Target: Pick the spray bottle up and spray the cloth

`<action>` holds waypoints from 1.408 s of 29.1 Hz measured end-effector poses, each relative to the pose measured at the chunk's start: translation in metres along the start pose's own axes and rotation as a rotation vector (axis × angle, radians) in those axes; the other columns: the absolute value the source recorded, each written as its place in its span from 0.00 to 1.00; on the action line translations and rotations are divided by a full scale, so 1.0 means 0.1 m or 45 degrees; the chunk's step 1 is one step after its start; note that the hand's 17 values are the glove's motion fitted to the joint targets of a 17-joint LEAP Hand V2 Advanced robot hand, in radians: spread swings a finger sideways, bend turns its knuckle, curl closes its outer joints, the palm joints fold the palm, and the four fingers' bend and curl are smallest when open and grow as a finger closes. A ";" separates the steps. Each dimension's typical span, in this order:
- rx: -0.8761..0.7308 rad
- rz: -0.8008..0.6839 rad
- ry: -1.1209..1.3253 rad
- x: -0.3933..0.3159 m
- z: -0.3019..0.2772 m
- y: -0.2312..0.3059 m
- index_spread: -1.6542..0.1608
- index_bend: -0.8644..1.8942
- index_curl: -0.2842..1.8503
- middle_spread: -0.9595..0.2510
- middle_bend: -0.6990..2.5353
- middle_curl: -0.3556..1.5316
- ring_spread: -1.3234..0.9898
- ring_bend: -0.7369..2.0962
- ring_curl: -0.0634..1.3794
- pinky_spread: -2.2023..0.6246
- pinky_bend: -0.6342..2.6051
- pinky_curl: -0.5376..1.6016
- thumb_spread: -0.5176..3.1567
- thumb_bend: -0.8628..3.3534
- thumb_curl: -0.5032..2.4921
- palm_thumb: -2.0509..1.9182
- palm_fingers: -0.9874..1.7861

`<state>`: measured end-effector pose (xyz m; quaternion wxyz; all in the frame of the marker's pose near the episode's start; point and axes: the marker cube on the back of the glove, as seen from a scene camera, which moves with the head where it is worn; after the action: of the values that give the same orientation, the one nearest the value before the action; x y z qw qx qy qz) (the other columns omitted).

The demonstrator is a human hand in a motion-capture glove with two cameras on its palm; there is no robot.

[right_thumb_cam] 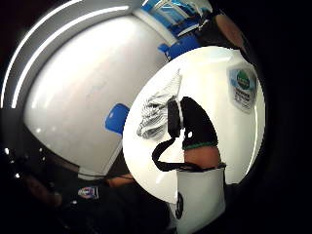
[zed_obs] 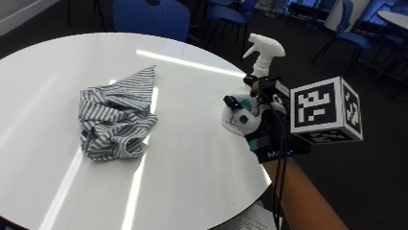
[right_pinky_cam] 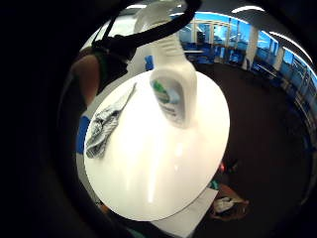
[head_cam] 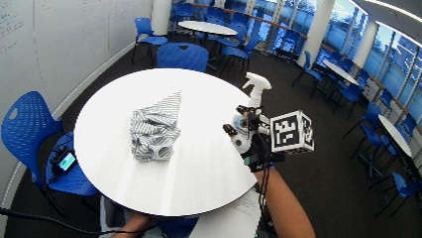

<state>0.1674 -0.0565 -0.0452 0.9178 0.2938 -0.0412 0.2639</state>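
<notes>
A round white bench stands on dark carpet in a large room. Blue chairs are drawn up around it: one at its far edge, another on the whiteboard side. A small device with a lit green screen lies on a blue seat beside that chair. More white tables with blue chairs stand farther back, along a wall of tall windows. A whiteboard wall curves along one side.

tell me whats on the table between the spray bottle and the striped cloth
Nothing: bare white table lies between the spray bottle, held by the right hand, and the striped cloth. The outside view shows it.
</notes>
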 end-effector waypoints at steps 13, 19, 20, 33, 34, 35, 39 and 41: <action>0.299 0.398 -0.129 0.37 0.12 -0.51 0.73 0.36 0.29 0.73 0.29 0.37 0.56 0.39 0.27 0.85 0.25 0.39 0.46 0.21 0.29 0.71 0.64; 0.348 0.480 -0.261 0.45 0.09 -0.69 0.74 0.36 0.28 0.74 0.28 0.38 0.56 0.38 0.27 0.84 0.25 0.40 0.46 0.22 0.30 0.72 0.60; 0.361 0.488 -0.280 0.46 0.09 -0.70 0.74 0.36 0.28 0.74 0.28 0.38 0.56 0.38 0.27 0.85 0.25 0.40 0.46 0.21 0.30 0.73 0.60; 0.475 0.575 -0.479 0.54 0.16 -0.79 0.74 0.37 0.28 0.70 0.30 0.39 0.54 0.39 0.28 0.83 0.24 0.38 0.43 0.21 0.32 0.74 0.65; 0.474 0.581 -0.494 0.55 0.17 -0.79 0.74 0.37 0.28 0.69 0.30 0.40 0.54 0.39 0.28 0.83 0.24 0.38 0.43 0.20 0.32 0.74 0.66; 0.472 0.585 -0.506 0.55 0.19 -0.78 0.74 0.37 0.28 0.69 0.30 0.40 0.54 0.39 0.28 0.83 0.24 0.38 0.43 0.20 0.32 0.75 0.66; 0.458 0.571 -0.536 0.55 0.25 -0.76 0.74 0.38 0.29 0.68 0.29 0.39 0.53 0.39 0.29 0.82 0.25 0.39 0.42 0.20 0.33 0.76 0.68; 0.452 0.564 -0.549 0.55 0.28 -0.75 0.74 0.37 0.29 0.67 0.29 0.39 0.52 0.40 0.29 0.82 0.25 0.39 0.41 0.20 0.33 0.76 0.69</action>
<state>0.2548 -0.0988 -0.0483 0.7432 0.4815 -0.2501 0.3915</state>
